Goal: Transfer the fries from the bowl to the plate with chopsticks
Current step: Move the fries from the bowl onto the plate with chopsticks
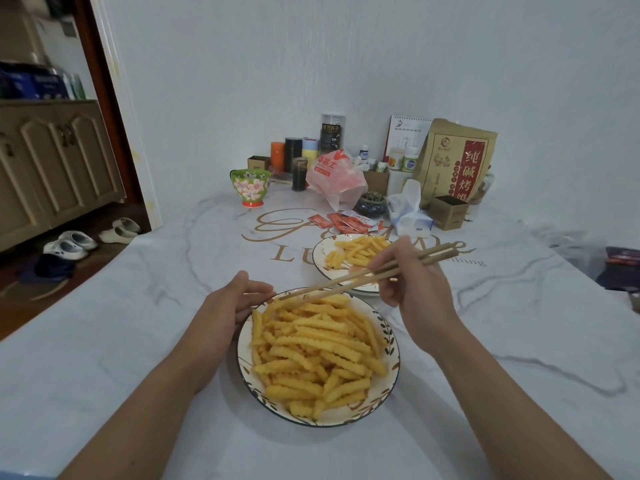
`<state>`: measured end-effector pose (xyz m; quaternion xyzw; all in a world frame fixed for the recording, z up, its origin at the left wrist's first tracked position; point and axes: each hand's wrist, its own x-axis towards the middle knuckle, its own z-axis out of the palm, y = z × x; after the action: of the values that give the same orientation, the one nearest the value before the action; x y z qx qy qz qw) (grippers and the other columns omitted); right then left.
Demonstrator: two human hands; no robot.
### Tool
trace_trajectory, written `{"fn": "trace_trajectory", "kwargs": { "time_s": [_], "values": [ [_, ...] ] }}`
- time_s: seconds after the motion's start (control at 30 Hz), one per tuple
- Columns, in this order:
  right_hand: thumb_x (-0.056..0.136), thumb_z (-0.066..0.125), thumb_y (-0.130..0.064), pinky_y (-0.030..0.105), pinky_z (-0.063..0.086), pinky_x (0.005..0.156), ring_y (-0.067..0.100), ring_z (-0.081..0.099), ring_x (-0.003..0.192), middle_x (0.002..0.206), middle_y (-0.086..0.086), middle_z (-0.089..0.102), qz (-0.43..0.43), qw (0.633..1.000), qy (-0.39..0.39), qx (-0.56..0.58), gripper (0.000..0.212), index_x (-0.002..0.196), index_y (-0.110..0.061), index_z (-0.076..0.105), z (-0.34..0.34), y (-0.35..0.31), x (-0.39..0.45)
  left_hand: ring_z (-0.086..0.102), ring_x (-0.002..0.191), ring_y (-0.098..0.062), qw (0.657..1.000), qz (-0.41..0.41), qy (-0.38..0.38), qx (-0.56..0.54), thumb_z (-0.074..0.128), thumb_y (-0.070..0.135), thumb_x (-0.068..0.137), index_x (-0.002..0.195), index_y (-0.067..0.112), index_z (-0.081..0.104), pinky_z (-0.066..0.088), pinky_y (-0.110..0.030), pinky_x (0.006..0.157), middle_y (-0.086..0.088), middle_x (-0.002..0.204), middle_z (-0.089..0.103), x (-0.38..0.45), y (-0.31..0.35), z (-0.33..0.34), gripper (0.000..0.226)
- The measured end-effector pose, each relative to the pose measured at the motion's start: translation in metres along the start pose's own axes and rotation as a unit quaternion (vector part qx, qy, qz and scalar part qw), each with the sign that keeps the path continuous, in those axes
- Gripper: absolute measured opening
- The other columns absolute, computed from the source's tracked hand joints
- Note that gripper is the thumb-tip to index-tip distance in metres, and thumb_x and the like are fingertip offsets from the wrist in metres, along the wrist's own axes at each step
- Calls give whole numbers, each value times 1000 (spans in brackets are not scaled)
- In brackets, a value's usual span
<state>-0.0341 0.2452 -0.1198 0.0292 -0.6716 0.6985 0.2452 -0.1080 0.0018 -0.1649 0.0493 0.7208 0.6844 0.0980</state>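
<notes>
Chopstick tips met the far edge of the fries heap, with the right hand working and the left steadying the bowl.

The right hand (pixel 412 271) curled its fingers round a pair of chopsticks (pixel 360 274), whose long axis ran from upper right down to lower left; the tips lay close together at the far rim of the bowl (pixel 389 344), touching or just above the topmost fries (pixel 311 348). Whether a fry was actually pinched could not be told. Most fries there lay crosswise, long axes running roughly left to right. The left hand (pixel 230 301) rested at the bowl's far-left rim, fingers loosely curled against it. The plate (pixel 320 252), holding a small pile, sat just beyond the bowl and to the right, nearer the right hand.
</notes>
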Motion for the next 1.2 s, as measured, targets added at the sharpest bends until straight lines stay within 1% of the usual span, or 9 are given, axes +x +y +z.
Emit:
{"fn": "trace_trajectory", "kwargs": {
  "time_s": [0.13, 0.27, 0.33, 0.4, 0.6, 0.7, 0.8, 1.03, 1.2],
  "values": [
    [105, 45, -39, 27, 22, 47, 15, 35, 51, 60, 6, 45, 20, 999, 23, 24, 53, 66, -14, 70, -7, -3, 4, 76, 100, -14, 1000, 0, 0, 1, 29, 49, 110, 110, 19, 77, 55, -39, 94, 6, 109, 80, 0, 1, 0, 56],
    [107, 46, -29, 28, 19, 47, 13, 34, 48, 57, 5, 44, 30, 979, 185, 81, 50, 66, -12, 68, -24, -7, 14, 76, 102, -16, 1000, 0, -1, 3, 30, 49, 110, 109, 18, 77, 55, -41, 94, 5, 109, 80, 0, 0, 0, 56],
    [107, 46, -33, 25, 31, 48, 10, 43, 51, 58, 0, 51, 7, 964, 264, -18, 48, 71, -13, 69, -32, -4, 17, 76, 102, -17, 1000, 1, -1, 6, 29, 49, 110, 109, 18, 77, 55, -41, 95, 5, 109, 80, -1, 0, 0, 57],
    [107, 45, -35, 22, 41, 53, 5, 53, 58, 63, -3, 59, -31, 943, 297, -149, 44, 75, -17, 70, -38, 2, 17, 76, 103, -17, 1000, 0, -2, 7, 29, 49, 110, 109, 19, 77, 54, -42, 98, 5, 109, 80, 0, 0, 0, 57],
    [106, 48, -27, 11, 42, 58, -2, 58, 65, 71, -7, 64, -69, 935, 258, -233, 37, 79, -16, 70, -40, 18, 20, 75, 106, -18, 1000, -4, -5, 6, 29, 49, 110, 108, 19, 78, 52, -45, 104, 5, 110, 80, -1, 1, 0, 57],
    [107, 47, -28, 13, 41, 61, -3, 57, 68, 71, -11, 63, -67, 942, 216, -248, 37, 82, -13, 70, -39, 28, 23, 75, 107, -19, 1000, -5, -2, 4, 29, 49, 110, 108, 19, 78, 53, -44, 103, 5, 109, 80, -2, 1, 0, 57],
    [107, 46, -31, 20, 42, 62, 6, 56, 67, 69, -6, 60, -52, 947, 195, -250, 38, 81, -15, 70, -40, 36, 26, 74, 107, -20, 1000, -5, -1, -1, 30, 48, 110, 108, 17, 78, 52, -45, 103, 4, 109, 80, -2, 2, 1, 57],
    [108, 41, -39, 24, 45, 58, 1, 55, 56, 68, 4, 62, -34, 947, 253, -193, 51, 76, -12, 69, -41, 23, 24, 75, 105, -17, 1000, -5, -2, 3, 29, 49, 110, 109, 18, 78, 53, -43, 100, 5, 109, 80, 0, 1, 0, 57],
    [108, 38, -44, 29, 41, 56, 12, 52, 56, 63, 0, 58, -5, 951, 270, -152, 56, 76, -9, 68, -43, 21, 25, 75, 105, -18, 1000, -2, 0, 3, 29, 49, 110, 106, 19, 78, 53, -42, 99, 4, 108, 80, -1, 0, 0, 58]
  ]
}}
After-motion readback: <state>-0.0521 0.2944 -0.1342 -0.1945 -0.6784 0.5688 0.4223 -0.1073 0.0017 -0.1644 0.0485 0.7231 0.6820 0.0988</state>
